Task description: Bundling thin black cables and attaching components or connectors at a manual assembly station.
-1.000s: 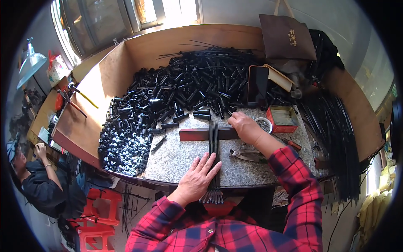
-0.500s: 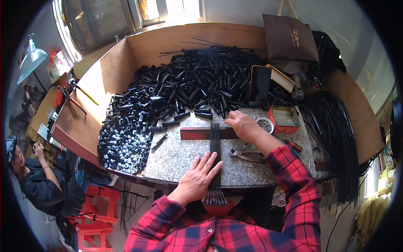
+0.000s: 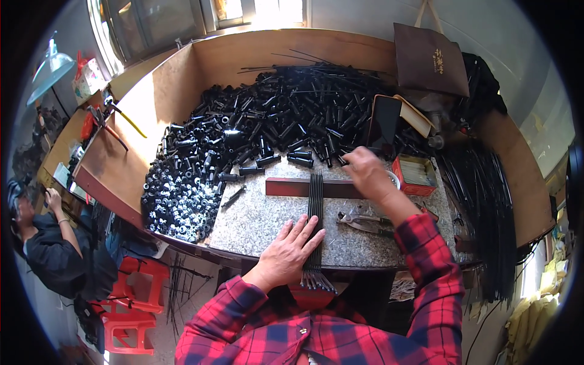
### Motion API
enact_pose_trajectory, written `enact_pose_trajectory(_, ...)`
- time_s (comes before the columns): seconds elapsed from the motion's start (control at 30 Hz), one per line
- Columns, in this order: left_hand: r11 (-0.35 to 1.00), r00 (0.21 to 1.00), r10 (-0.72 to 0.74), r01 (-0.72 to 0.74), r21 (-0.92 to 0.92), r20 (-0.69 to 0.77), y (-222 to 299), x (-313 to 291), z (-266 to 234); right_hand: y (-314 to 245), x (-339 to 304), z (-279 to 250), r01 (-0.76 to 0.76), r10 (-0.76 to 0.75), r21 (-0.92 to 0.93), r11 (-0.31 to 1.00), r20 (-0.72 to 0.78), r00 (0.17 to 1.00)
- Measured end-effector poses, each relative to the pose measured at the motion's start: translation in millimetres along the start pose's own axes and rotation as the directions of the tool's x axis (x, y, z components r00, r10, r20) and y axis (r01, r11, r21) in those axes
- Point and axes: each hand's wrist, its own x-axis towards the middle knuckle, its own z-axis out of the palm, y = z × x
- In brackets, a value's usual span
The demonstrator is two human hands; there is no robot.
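Observation:
A bundle of thin black rods (image 3: 315, 210) lies front to back across a long dark bar (image 3: 286, 187) with a reddish side. My left hand (image 3: 289, 251) rests flat over the near part of the rods, fingers spread. The rods' near ends, with pale metal tips, stick out past the table's front edge. My right hand (image 3: 370, 173) hovers beyond the bar, near the heap of black tubular parts (image 3: 261, 125). Its fingers are bent together, and anything between them is hidden. Behind that wrist, a white cup (image 3: 394, 179) is partly covered.
Pincers (image 3: 362, 222) lie on the speckled tabletop (image 3: 261, 228). A red box (image 3: 413, 175) and a phone (image 3: 384, 125) stand at the right. Long black rods (image 3: 486, 213) hang over the right edge. A curved wooden wall (image 3: 255, 48) rims the table. Another person (image 3: 64, 249) sits at left.
My right hand has drawn away from the rods' far ends, rightward and toward the heap. My left hand stays on the rods. The whole view has shifted slightly.

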Motion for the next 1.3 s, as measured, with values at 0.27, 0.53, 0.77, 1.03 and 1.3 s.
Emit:
enact_pose_trajectory(0.27,1.000,1.000,0.005,-0.005,-0.014,-0.001,-0.7,0.6,-4.2,118.6,-51.0,-94.7,-0.345,0.475,-0.500,0.795,0.159,0.865)
enact_pose_trajectory(0.53,0.997,1.000,-0.012,0.013,-0.079,0.011,1.7,-0.7,-6.0,143.4,-69.5,-97.7,-0.308,0.556,-0.584,0.751,0.307,0.773)
enact_pose_trajectory(0.77,0.995,1.000,-0.024,0.025,-0.100,0.007,2.5,-0.8,-9.4,117.4,-64.6,-111.7,-0.231,0.486,-0.690,0.685,0.197,0.851)
enact_pose_trajectory(1.03,0.997,1.000,-0.016,0.017,-0.070,0.014,0.9,-3.5,-7.6,7.3,-18.7,-43.8,0.048,0.002,-0.266,0.963,0.188,0.982)
enact_pose_trajectory(1.3,1.000,1.000,-0.011,0.011,-0.005,-0.006,5.9,-1.2,-6.4,-5.7,-17.0,8.4,0.133,-0.064,-0.297,0.946,0.233,0.971)
